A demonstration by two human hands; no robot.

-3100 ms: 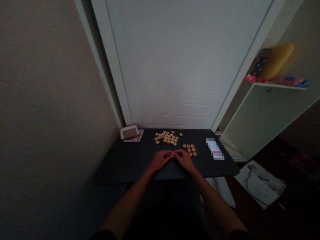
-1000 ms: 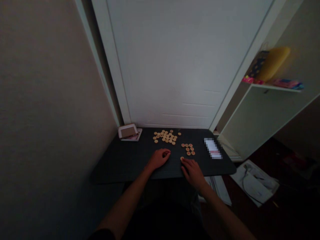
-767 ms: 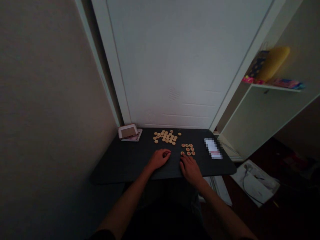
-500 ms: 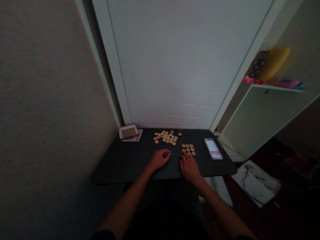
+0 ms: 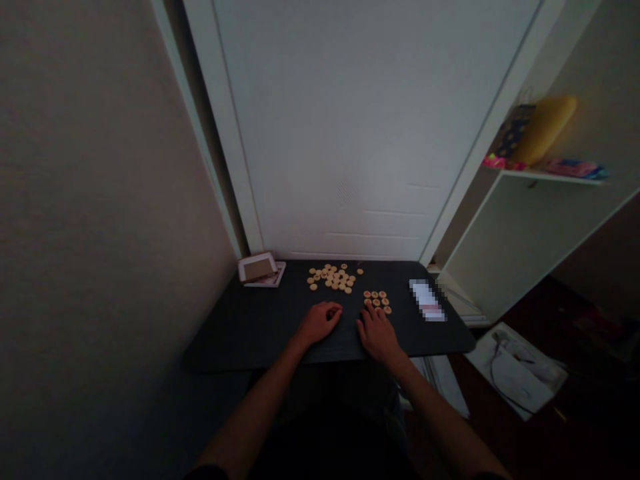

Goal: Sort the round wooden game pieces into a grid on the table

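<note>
My left hand (image 5: 320, 322) rests on the dark table (image 5: 250, 333), its fingers curled in toward the thumb and no object visible in them. To its right, my right hand (image 5: 376, 331) lies palm down with fingers apart. Its fingertips touch or overlap the lower edge of a small block of round wooden xiangqi pieces (image 5: 376, 303). These pieces are set in neat rows and bear reddish marks; fingers partly hide the nearest row. Farther back lies a loose heap of pale xiangqi pieces (image 5: 336, 278), with a single piece (image 5: 360, 272) apart at its right.
Shallow box parts (image 5: 260, 270) sit at the table's back left corner. A phone with a pixelated screen (image 5: 427, 300) lies at the right. A white door panel (image 5: 345, 133) rises behind the table. A shelf (image 5: 550, 175) and a white box (image 5: 520, 370) are to the right.
My right hand has shifted slightly, and the nearest row of pieces looks a little more even. My left hand stays in place. The view has tilted slightly.
</note>
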